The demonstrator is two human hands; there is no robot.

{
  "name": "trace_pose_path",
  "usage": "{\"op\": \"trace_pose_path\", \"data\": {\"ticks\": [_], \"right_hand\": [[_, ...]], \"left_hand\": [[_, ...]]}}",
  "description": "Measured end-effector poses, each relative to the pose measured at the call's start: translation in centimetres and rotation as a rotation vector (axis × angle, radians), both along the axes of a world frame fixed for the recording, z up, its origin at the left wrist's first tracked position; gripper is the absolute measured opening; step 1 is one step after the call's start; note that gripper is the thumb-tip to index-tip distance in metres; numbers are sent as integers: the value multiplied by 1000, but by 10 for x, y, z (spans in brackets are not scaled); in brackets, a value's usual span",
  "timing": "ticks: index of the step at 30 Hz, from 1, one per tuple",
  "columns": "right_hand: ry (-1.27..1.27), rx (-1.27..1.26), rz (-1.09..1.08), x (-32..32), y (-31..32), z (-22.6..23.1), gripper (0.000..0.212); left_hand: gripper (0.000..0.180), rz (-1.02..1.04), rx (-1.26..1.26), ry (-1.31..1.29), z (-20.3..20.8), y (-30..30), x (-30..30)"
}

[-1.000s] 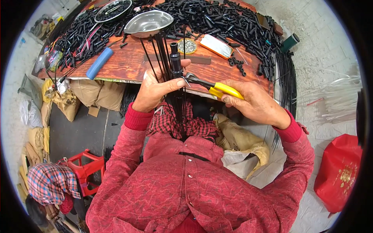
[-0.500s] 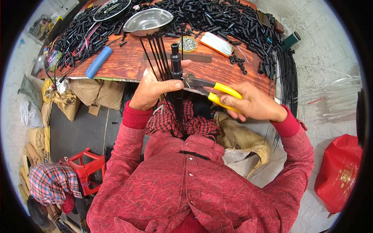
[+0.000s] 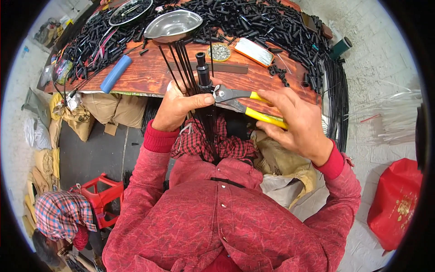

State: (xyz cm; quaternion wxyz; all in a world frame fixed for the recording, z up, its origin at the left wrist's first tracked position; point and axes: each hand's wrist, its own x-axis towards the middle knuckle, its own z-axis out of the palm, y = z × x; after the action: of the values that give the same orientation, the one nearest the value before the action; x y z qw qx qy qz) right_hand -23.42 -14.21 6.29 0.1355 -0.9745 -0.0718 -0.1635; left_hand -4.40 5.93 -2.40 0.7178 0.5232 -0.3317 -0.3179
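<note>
In front of my chest, my left hand [image 3: 181,106] is closed around a bundle of thin black rods [image 3: 182,68] and a black stepped tube [image 3: 204,75]. The tube stands upright with its narrow end on top, and my thumb lies across the front. My right hand [image 3: 299,124] holds yellow-handled pliers [image 3: 267,119], with the thumb under the lower handle and the fingers over the upper one. The handles are spread apart. The metal head of the pliers is at the tube, right by my left thumb tip. The rods' lower ends run down toward my lap.
On the wooden table [image 3: 149,68] lies a large heap of black tubes [image 3: 253,20]. Nearer are a metal bowl [image 3: 174,27], a round dish of small metal bits [image 3: 219,52], a white tray [image 3: 253,51] and a blue cylinder [image 3: 116,74]. Another person [image 3: 63,215] bends at lower left.
My right hand has loosened and its fingers have spread, so the pliers' handles stand wider apart. The tube and rods have shifted very slightly in my left hand.
</note>
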Motion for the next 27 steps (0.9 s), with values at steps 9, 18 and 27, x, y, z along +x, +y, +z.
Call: {"op": "trace_pose_path", "data": {"ticks": [9,18,27], "right_hand": [[1220,1619,-32,2,-30,-23,55],[945,1230,-114,-3,-19,-10,51],[1035,1144,-16,3,-24,-18,43]], "left_hand": [[38,-129,-49,59,0,-5,-1],[41,-50,-22,22,-8,-5,2],[36,-86,-40,10,-8,-9,1]]}}
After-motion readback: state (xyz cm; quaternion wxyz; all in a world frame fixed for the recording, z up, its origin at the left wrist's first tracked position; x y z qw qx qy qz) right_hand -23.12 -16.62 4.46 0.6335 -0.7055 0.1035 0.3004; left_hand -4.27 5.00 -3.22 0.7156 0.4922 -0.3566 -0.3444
